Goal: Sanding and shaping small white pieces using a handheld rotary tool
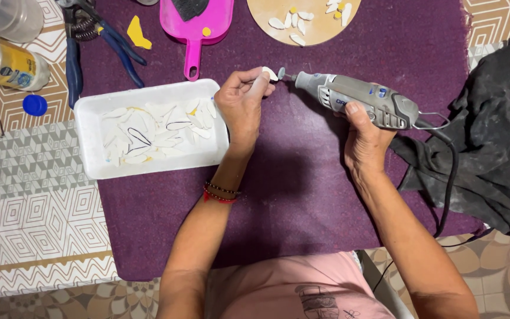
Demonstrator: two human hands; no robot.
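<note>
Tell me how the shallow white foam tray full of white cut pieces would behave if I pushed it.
The shallow white foam tray probably slides easily, seeming light and thin-walled. Its flat base on the purple cloth makes tipping unlikely. The loose white pieces inside would likely shift.

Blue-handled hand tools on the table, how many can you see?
2. Blue-handled spring pliers and blue-handled cutters lie side by side at the top left, beside the pink plastic scoop and above the white foam tray. Their heads run off the frame, so more may be hidden.
</note>
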